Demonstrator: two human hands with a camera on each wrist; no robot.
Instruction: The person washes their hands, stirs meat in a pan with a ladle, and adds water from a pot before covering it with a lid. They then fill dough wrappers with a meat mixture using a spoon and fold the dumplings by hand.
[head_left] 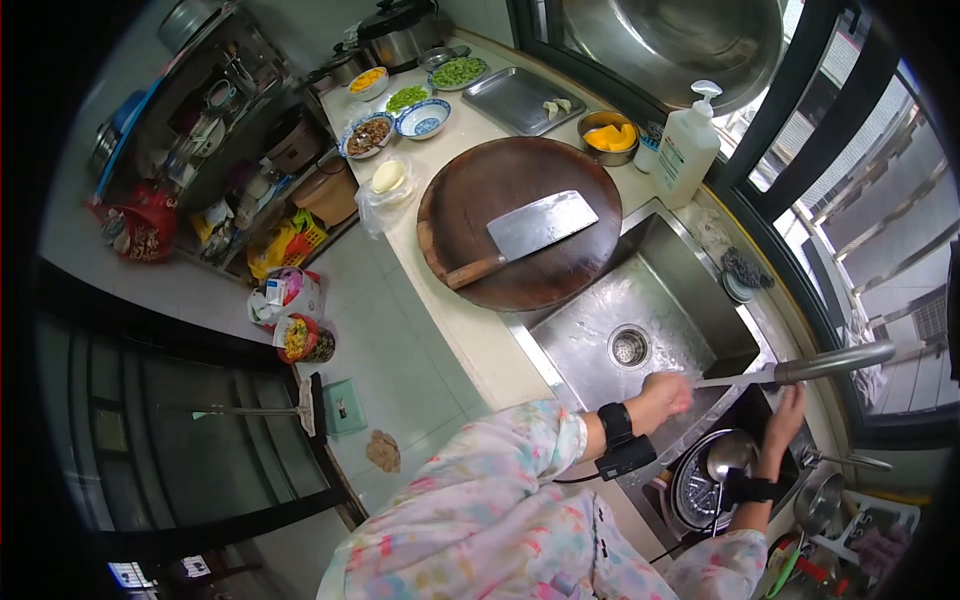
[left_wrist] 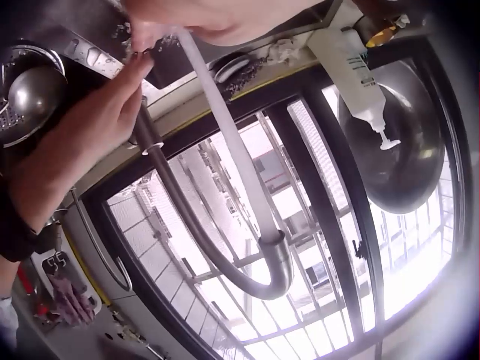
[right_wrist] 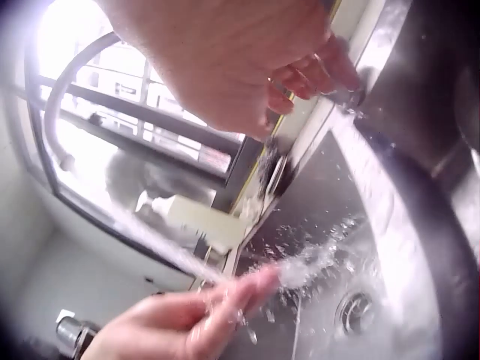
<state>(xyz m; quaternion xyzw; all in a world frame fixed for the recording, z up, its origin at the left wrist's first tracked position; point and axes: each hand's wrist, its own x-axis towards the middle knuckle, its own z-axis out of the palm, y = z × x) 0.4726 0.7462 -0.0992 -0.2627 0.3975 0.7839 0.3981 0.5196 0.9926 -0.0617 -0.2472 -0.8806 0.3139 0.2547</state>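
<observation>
My left hand [head_left: 664, 396] is over the steel sink [head_left: 690, 285], under a stream of water [left_wrist: 232, 142] from the curved faucet [left_wrist: 196, 232]. Water splashes off its extended fingers in the right wrist view. My right hand [head_left: 785, 425] reaches out over the smaller basin, its fingers wet and loosely bent, with fingertips right by the sink's rim and the faucet. Neither hand shows an object in its grasp. Below the right hand, a ladle [head_left: 732, 455] lies in a round steel strainer [head_left: 690, 490]. The drain [head_left: 629, 346] shows in the larger basin.
A cleaver [head_left: 545, 225] lies on a round wooden chopping board [head_left: 450, 180] overlapping the sink's edge. A pump bottle [head_left: 686, 150] stands by the window. Farther back are a metal tray [head_left: 505, 105], a bowl of orange pieces [head_left: 608, 150] and several bowls of chopped food.
</observation>
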